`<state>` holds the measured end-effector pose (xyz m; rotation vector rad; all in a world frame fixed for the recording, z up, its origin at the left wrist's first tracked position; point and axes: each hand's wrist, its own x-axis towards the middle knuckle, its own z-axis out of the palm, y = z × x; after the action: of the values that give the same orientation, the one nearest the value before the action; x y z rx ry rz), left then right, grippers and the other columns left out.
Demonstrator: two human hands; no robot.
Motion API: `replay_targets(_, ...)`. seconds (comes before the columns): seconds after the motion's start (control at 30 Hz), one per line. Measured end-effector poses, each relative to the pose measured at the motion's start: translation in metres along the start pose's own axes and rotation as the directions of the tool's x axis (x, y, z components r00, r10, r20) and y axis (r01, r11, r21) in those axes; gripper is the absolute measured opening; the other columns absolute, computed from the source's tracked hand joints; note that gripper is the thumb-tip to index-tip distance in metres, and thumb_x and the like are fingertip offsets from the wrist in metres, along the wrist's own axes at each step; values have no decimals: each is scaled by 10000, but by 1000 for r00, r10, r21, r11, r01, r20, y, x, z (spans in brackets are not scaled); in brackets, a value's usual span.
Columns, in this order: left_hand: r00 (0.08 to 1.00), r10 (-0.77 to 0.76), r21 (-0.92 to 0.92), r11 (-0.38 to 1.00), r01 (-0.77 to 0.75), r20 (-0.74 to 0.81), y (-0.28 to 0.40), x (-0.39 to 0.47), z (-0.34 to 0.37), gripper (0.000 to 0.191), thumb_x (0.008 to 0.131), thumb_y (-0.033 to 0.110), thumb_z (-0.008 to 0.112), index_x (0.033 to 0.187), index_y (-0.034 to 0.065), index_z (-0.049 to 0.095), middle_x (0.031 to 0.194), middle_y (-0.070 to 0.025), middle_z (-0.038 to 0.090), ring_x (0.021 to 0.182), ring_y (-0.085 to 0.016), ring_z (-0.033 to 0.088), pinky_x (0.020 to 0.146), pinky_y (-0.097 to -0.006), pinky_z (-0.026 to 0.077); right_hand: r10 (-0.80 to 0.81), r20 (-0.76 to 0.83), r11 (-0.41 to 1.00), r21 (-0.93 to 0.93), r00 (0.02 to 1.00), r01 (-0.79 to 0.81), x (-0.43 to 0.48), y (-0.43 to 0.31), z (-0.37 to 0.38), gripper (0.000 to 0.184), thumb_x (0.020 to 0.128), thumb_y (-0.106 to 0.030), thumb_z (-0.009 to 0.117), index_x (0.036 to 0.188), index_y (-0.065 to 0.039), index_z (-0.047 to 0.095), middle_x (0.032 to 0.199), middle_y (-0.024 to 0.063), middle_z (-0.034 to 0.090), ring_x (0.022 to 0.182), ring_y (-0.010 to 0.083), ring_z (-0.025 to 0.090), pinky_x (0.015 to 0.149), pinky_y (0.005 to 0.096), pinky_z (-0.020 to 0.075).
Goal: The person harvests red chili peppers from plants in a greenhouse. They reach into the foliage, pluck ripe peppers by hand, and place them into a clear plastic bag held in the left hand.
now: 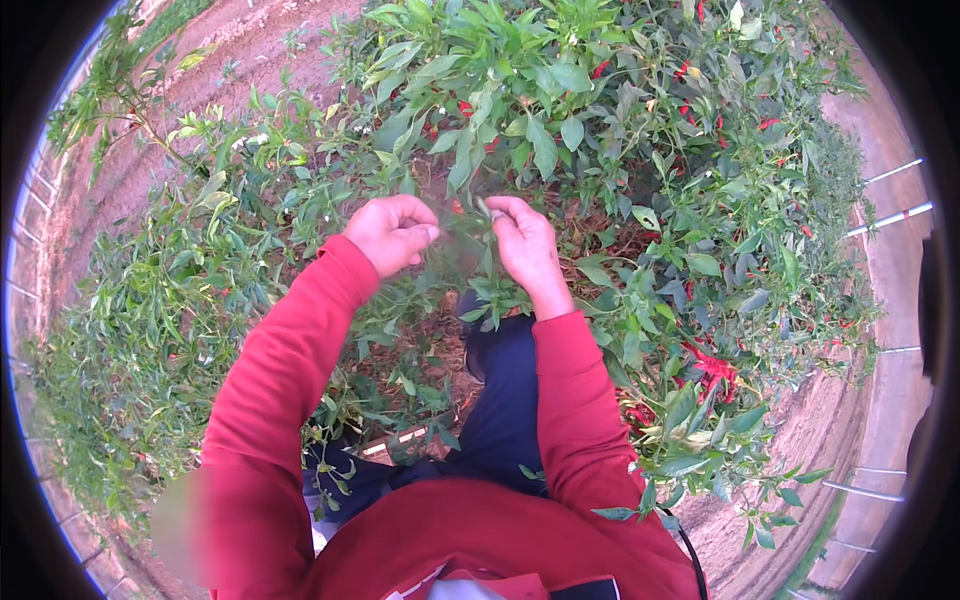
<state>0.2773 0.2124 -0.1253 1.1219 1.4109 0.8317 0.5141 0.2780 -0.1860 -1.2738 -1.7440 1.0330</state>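
Note:
My left hand (394, 234) is among chilli pepper plants, its fingers curled in and the thumb against them. I see nothing between those fingers. To its right, my right hand (526, 244) pinches a small pale green plant piece (484, 208) between thumb and fingers; whether it is a leaf or a stem I cannot tell. Blurred foliage fills the gap between the hands, with a small reddish pepper (457, 206) in it. Broad green leaves (541, 146) of a chilli plant hang just beyond both hands.
Dense chilli plants (187, 300) stand on the left, and more with red peppers (684, 112) on the right. A cluster of red peppers (712, 371) is by my right forearm. My dark-trousered leg (499, 390) is between plants. Bare soil (247, 45) and pale rods (892, 220) lie farther out.

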Motion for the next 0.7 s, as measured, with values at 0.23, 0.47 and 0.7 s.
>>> replay_targets(0.23, 992, 86, -106, 990, -96, -96, -36, 7, 15, 312, 908, 23, 769, 1188, 45, 635, 922, -50, 702, 777, -137, 663, 703, -314, 568, -148, 14, 989, -5, 989, 148, -24, -10, 26, 195, 1071, -175, 607, 1127, -29, 723, 873, 105, 715, 783, 147, 646, 761, 342, 542)
replay_targets(0.47, 992, 27, -282, 957, -61, -122, -50, 4, 17, 207, 963, 20, 731, 1148, 65, 651, 985, -55, 711, 769, -122, 682, 687, -280, 580, -5, 203, 988, 150, 979, -26, -23, -9, 25, 251, 1090, -218, 605, 1132, -7, 732, 945, 62, 734, 880, 131, 656, 824, 312, 531)
replay_targets(0.7, 992, 101, -341, 932, -121, -75, -54, 1, 11, 170, 987, 13, 710, 1143, 72, 678, 985, -56, 737, 819, -114, 716, 695, -278, 603, 71, 372, 938, 291, 926, -189, -13, -12, 24, 267, 1038, -230, 655, 1153, -4, 739, 1050, 39, 758, 983, 123, 661, 899, 295, 522)
